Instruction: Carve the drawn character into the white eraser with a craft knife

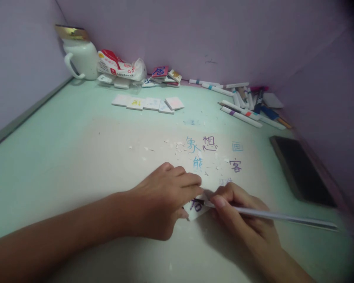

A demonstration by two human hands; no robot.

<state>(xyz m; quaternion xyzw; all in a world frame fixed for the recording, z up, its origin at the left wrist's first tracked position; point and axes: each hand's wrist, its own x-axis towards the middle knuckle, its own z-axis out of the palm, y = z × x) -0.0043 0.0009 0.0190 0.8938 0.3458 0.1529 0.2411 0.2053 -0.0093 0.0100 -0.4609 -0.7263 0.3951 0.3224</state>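
Left hand (172, 196): the white tile (201, 213) is gripped by the fingers.
Right hand (238, 216): a slim tool (283, 217) is held, its tip pointed at the tile's purple marking.
Tile position: kept between both hands.
Scraps (179, 147): scattered beyond the left hand.
Markers (242, 117): piled beyond the right hand.

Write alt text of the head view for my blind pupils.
The left hand holds a marked white tile while the right hand holds a slim tool to it. Beyond are pale scraps, coloured characters, markers and a white mug.
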